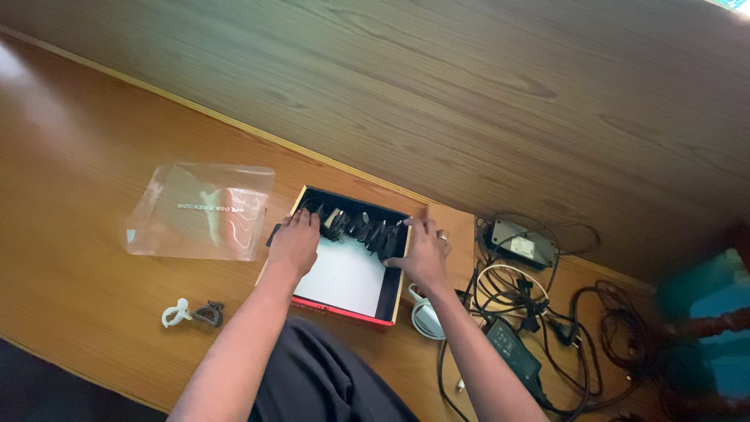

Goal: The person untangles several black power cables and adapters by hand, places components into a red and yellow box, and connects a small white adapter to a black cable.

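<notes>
1. The open box [353, 287], black inside with a red lower edge, lies on the wooden table [78, 156], its long axis running from the person towards the wall panel.
2. Black cables [359, 229] are bunched along the box's far end, lying crosswise.
3. The left hand [294, 241] rests flat, fingers loosely spread, on the box's far left corner, touching the cables.
4. The right hand [423, 250] curls over the box's right wall, fingertips on the cables.
5. A clear plastic lid [201, 211] lies left of the box; tangled chargers [531, 312] lie to its right.
</notes>
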